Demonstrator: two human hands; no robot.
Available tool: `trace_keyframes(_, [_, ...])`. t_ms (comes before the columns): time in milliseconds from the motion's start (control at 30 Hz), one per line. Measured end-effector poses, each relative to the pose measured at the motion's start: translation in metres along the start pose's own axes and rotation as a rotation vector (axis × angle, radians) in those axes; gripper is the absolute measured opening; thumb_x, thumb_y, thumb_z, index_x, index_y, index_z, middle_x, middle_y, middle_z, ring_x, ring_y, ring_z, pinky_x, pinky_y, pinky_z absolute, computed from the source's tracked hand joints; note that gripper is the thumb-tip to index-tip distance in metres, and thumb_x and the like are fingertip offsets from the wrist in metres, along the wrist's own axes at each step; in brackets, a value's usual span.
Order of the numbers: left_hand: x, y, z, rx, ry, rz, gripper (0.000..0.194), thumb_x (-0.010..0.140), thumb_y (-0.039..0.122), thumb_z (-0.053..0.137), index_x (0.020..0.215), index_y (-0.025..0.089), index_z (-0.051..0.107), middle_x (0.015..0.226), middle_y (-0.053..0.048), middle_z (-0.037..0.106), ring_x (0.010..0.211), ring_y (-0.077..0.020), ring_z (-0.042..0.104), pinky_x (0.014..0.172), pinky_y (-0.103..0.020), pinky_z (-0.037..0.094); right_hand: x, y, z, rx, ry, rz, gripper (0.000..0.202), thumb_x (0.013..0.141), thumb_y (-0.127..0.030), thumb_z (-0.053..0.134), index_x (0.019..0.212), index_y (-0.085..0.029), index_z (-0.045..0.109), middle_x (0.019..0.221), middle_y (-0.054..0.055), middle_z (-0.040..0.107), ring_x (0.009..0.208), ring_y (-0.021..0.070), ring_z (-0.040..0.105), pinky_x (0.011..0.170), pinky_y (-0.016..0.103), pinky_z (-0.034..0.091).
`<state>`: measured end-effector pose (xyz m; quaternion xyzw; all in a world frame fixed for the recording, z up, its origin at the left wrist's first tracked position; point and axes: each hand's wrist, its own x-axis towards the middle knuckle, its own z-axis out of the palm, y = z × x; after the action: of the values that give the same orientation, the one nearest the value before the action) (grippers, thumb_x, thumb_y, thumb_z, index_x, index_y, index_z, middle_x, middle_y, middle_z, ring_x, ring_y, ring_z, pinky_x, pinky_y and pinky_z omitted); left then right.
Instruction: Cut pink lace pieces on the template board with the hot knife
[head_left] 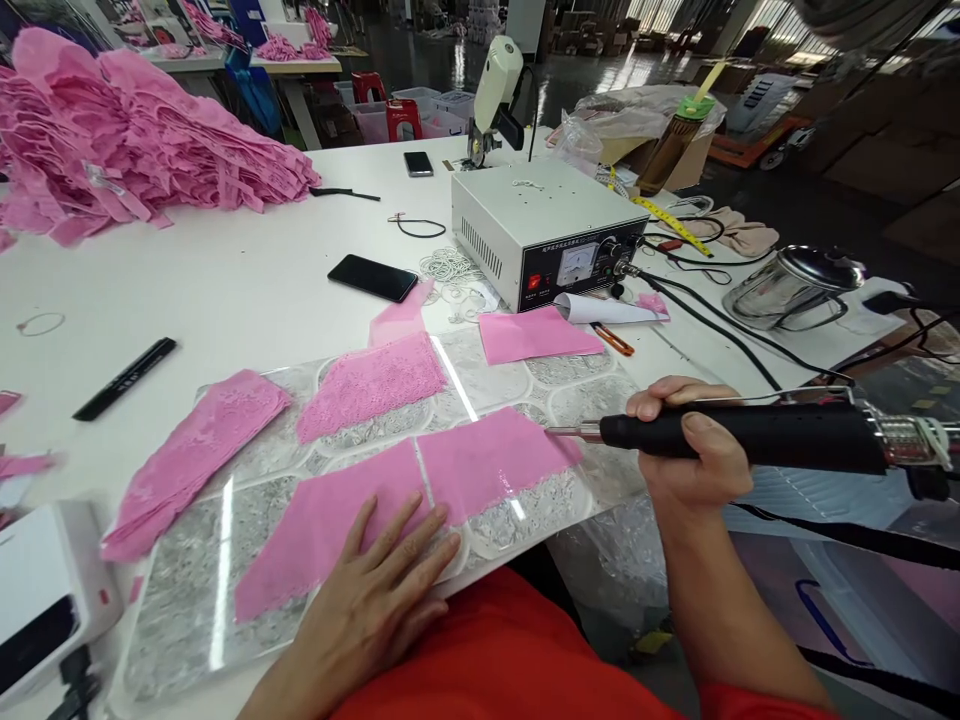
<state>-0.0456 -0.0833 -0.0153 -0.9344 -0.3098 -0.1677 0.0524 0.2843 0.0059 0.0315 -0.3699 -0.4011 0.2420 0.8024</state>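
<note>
My left hand (382, 580) lies flat with spread fingers on the lower edge of a pink fabric piece (330, 515). A second pink piece (487, 460) adjoins it on the right, with a narrow pale strip between them. My right hand (697, 440) is wrapped round a black handheld tool (795, 437). Its thin metal tip touches or hovers at the right piece's upper right edge. Under the fabric is a clear, patterned mat (187, 600). A lacy pink piece (375, 385), a pink stack (195, 455) and a plain pink piece (536, 335) lie around them.
Behind the mat stand a metal control box (551, 220) with cables and a black phone (373, 278). An orange cutter (613, 339) and glass jug (795, 285) are at right. A pink fabric heap (135, 140), black marker (125, 379) and white device (56, 590) are at left.
</note>
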Motion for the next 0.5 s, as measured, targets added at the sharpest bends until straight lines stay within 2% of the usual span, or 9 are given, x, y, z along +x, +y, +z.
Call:
trace_keyframes(133, [0.002, -0.001, 0.000, -0.005, 0.016, 0.004, 0.043, 0.101, 0.029, 0.058, 0.143, 0.022, 0.059, 0.146, -0.009, 0.062, 0.150, -0.0283, 0.043, 0.131, -0.055, 0.007, 0.004, -0.008, -0.012, -0.031, 0.042, -0.034, 0.013, 0.058, -0.026, 0.057, 0.065, -0.019, 0.065, 0.070, 0.002, 0.063, 0.050, 0.0121, 0.052, 0.048, 0.031, 0.046])
trace_keyframes(267, [0.004, -0.001, -0.001, -0.009, 0.016, 0.019, 0.040, 0.102, 0.028, 0.057, 0.140, 0.020, 0.061, 0.147, -0.008, 0.061, 0.151, -0.0286, 0.040, 0.131, -0.055, 0.004, 0.004, -0.013, -0.024, -0.075, 0.027, -0.045, 0.014, 0.059, -0.029, 0.058, 0.066, -0.019, 0.066, 0.070, 0.003, 0.062, 0.049, 0.0127, 0.051, 0.047, 0.032, 0.045])
trace_keyframes(500, [0.000, 0.000, 0.001, -0.013, 0.004, -0.002, 0.047, 0.101, 0.031, 0.059, 0.147, 0.022, 0.055, 0.148, -0.009, 0.060, 0.150, -0.0294, 0.042, 0.130, -0.057, 0.009, 0.001, -0.014, -0.025, -0.104, -0.018, -0.052, 0.010, 0.060, -0.027, 0.059, 0.065, -0.020, 0.064, 0.069, 0.002, 0.063, 0.050, 0.0137, 0.053, 0.049, 0.033, 0.047])
